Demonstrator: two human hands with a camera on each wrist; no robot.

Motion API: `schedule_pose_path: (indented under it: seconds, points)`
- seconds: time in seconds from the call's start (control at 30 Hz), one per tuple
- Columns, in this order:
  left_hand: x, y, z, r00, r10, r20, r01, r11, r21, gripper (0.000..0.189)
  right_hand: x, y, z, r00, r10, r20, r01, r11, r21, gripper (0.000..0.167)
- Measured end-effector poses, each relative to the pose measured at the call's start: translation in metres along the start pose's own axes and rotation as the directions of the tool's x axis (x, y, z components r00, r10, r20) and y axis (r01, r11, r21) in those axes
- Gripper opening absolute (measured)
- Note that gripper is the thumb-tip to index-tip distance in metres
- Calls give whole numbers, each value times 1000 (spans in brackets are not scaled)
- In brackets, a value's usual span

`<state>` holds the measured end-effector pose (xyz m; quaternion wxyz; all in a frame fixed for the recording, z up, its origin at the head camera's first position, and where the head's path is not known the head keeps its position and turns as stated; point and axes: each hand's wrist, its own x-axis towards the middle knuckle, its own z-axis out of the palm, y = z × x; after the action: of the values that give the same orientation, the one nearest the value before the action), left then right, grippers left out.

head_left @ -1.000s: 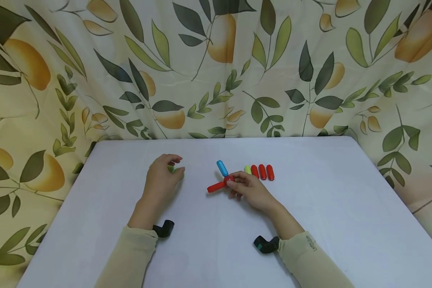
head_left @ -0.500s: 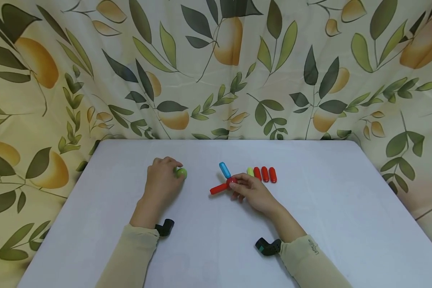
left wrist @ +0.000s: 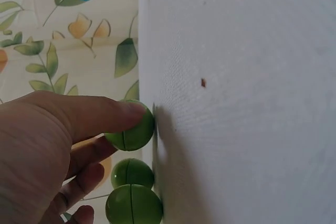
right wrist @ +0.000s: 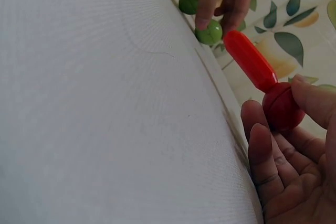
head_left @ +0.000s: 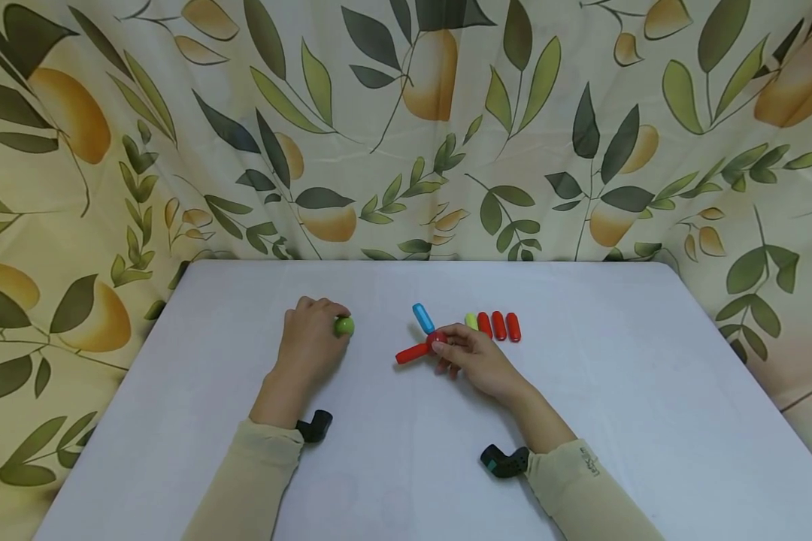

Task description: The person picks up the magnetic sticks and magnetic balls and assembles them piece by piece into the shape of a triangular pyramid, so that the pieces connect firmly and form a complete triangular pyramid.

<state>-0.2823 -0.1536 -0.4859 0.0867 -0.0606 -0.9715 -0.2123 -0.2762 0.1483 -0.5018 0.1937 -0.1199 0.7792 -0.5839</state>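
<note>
Both hands at work over a white table, with a leaf-and-fruit-patterned cloth behind it. The left hand has a narrow grip, its thumb and fingers pinching 1 green ball close to the surface, left of the table's middle; the left wrist view shows 2 more green balls just beside it, near the lower fingers. The right hand likewise has a narrow grip, holding 1 red ball between thumb and fingers near the table's middle. From this ball project 1 red rod, directed left and slightly toward the person, and 1 blue rod, directed toward the back edge. Just beyond the right hand lie 1 yellow-green rod, partly hidden, and 3 loose red rods, side by side in a row. Each wrist, below a pale sleeve, bears a black camera.
</note>
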Motion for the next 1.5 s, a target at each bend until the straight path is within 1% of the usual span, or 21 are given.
schedule_pose_path:
  seconds: [0.13, 0.27, 0.47, 0.57, 0.67, 0.77, 0.87, 0.93, 1.03, 1.1, 1.17, 1.3, 1.5]
  points:
    - [0, 1, 0, 1000, 15, 4, -16, 1000, 5, 27, 0, 1, -1, 1000, 0, -3, 0, 1000, 5, 36]
    - [0, 3, -1, 999, 30, 10, -30, 1000, -8, 28, 1, 1, 0, 1000, -2, -1, 2, 1000, 16, 34]
    - [-1, 6, -1, 998, 35, 47, -33, 999, -32, 29, 1, 3, -1, 1000, -11, 7, 11, 1000, 22, 34]
    - [0, 7, -1, 997, 47, 64, -44, 998, -45, 31, 1, 4, -2, 1000, -13, 8, 13, 1000, 27, 36]
    - [0, 8, 0, 995, 61, 80, -55, 995, -81, 34, 0, 4, -2, 1000, -16, 7, 16, 999, 42, 37]
    - [-1, 9, 2, 993, 56, 104, -40, 988, -152, 35, 0, 5, -2, 1000, -18, 6, 18, 998, 60, 37]
    - [-2, 11, 4, 991, 38, 130, -5, 968, -249, 37, 0, 6, -3, 1000, -17, 3, 17, 997, 72, 37]
    - [-2, 13, 5, 989, 28, 147, 20, 949, -316, 38, 0, 7, -3, 1000, -16, -3, 16, 997, 71, 37]
    - [-2, 16, 7, 986, 34, 161, 34, 917, -398, 39, 0, 7, -2, 1000, -18, -15, 20, 997, 77, 37]
    - [-3, 19, 8, 985, 39, 170, 38, 902, -431, 39, -1, 7, -1, 1000, -15, -22, 16, 997, 73, 38]
    - [-4, 21, 9, 983, 36, 180, 50, 893, -448, 37, -1, 7, -1, 1000, -4, -30, 6, 998, 70, 38]
    - [-5, 25, 10, 979, 6, 206, 95, 875, -475, 35, -1, 8, 0, 999, 10, -41, -7, 998, 65, 39]
    - [-5, 28, 15, 971, -34, 237, 161, 823, -545, 33, -1, 5, 0, 999, -10, -51, 13, 997, 73, 37]
